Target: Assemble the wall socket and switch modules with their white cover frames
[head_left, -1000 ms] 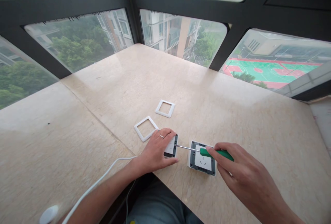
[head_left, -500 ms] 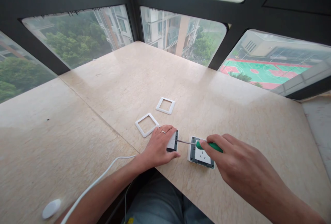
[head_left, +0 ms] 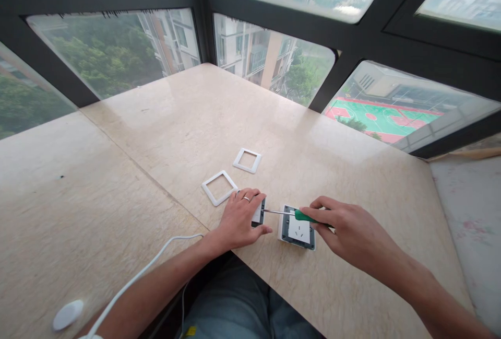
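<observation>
My left hand (head_left: 239,220) is closed around a wall switch (head_left: 258,215) with a white face and dark grey frame, largely covered by my fingers. In my right hand (head_left: 344,226) is a screwdriver (head_left: 304,216) with a green handle. Its thin metal shaft points left, and the tip meets the switch's dark right edge. Beneath the shaft, a socket (head_left: 299,229) with a white face and dark frame sits in a white box on the stone counter. Two square white cover frames lie beyond my left hand, a nearer one (head_left: 209,195) and a farther one (head_left: 257,164).
A white cable (head_left: 156,258) curves along my left forearm over the pale stone counter (head_left: 164,135). At the lower left lies a round white disc (head_left: 68,315). Dark-framed windows border the far edge. The counter's front edge runs close to my legs (head_left: 230,302).
The view has shifted slightly, moving the scene left. My right hand's fingers have changed position on the screwdriver handle. The tip stays at the switch, which my left hand still holds.
</observation>
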The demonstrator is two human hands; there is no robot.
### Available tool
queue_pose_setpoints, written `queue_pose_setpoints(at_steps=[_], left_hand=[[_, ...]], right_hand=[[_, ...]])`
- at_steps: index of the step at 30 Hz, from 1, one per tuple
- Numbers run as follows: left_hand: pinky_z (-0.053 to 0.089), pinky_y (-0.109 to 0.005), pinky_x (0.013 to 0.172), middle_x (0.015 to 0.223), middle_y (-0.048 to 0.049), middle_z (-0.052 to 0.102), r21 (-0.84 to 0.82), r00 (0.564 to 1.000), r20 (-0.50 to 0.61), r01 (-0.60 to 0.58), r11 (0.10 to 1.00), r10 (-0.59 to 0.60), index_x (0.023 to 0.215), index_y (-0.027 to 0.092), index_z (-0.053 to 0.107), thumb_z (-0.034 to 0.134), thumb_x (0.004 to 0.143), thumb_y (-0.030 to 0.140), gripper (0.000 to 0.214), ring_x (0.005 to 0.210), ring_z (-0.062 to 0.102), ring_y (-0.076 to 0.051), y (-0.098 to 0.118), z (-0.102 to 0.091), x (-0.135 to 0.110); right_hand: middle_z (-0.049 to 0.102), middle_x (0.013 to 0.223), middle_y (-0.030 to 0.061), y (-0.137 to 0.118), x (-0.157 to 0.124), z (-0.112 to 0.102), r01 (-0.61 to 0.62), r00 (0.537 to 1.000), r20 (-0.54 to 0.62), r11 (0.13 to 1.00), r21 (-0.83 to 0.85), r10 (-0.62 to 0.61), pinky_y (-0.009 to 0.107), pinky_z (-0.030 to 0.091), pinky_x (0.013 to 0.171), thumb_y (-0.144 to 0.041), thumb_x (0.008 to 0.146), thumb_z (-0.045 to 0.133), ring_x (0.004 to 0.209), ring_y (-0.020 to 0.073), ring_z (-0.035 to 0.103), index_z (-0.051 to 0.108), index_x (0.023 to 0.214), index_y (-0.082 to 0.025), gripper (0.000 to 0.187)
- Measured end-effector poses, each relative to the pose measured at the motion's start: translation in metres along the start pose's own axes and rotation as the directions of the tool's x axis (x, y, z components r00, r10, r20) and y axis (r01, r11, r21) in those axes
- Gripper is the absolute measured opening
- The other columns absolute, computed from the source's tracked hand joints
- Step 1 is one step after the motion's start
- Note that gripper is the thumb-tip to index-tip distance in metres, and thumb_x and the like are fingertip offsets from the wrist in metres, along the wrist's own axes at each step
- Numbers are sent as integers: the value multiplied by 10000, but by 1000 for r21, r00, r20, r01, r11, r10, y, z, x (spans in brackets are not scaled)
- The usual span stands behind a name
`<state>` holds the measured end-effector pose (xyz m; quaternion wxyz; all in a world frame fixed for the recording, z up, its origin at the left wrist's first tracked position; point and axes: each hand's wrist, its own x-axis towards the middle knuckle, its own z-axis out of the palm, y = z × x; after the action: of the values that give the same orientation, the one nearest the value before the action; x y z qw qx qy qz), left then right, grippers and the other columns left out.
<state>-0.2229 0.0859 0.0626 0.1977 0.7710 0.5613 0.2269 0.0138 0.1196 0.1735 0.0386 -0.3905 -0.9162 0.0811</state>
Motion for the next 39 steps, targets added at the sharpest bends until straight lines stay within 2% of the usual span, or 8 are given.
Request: queue_pose_setpoints(at_steps=[3,7,12,16,20,28,35,39], left_hand=[[339,-503,1057,1312,-115,550,-3,1000,-10,5,1000,-5,1271,205,522,805,667,493,726,1245,466,-327,0,1,0],[346,-495,1047,1305,-111,557,-3,1000,-16,10,1000,-10,1259,216,528,808,663,494,715,1234,477,-324,-1,2,1],[342,-504,1047,1314,-114,553,12,1000,-15,1,1000,-1,1280,211,520,792,683,503,718,1246,469,-327,-2,3,0],[329,-524,1052,1335,-124,542,32,1000,-3,-14,999,14,1319,217,503,748,733,523,705,1272,447,-340,-1,3,-1],[334,-527,1049,1325,-120,551,57,1000,3,-3,998,3,1314,203,511,681,794,555,651,1269,452,-330,0,4,0],[358,-493,1046,1300,-110,569,87,999,-44,10,996,-6,1300,204,525,625,854,498,543,1252,472,-302,1,7,0],[373,-491,1037,1289,-104,576,104,998,-64,11,995,-4,1287,212,537,652,837,445,520,1245,479,-304,1,8,0],[371,-492,1038,1291,-103,574,112,998,-60,3,994,3,1284,207,536,647,842,445,515,1246,481,-302,1,8,0]], right_hand=[[717,916,21,5,-1,2,-46,999,23,993,106,43,240,472,606,-98,850,476,703,144,669,739,1027,-287,370],[726,946,11,12,2,4,-163,983,122,958,234,138,265,510,706,-81,814,522,814,168,687,748,1021,-290,371],[736,983,24,22,5,8,-278,953,227,882,381,202,310,512,789,-119,793,560,893,193,681,754,1018,-253,327],[739,986,35,31,4,15,-326,939,266,811,486,218,323,502,807,-190,794,582,907,206,674,760,1005,-232,279],[739,965,45,40,4,23,-383,918,317,734,561,236,315,496,756,-253,770,608,861,211,662,768,996,-208,280],[722,875,65,55,1,42,-555,826,499,534,638,263,265,442,574,-332,729,661,632,145,568,755,1055,-161,380],[627,645,21,53,4,41,-618,779,575,455,641,249,231,330,486,-357,718,678,531,100,449,756,1059,-134,414],[566,580,0,53,6,40,-623,775,586,434,650,235,224,273,457,-360,722,677,511,93,413,758,1052,-135,407]])
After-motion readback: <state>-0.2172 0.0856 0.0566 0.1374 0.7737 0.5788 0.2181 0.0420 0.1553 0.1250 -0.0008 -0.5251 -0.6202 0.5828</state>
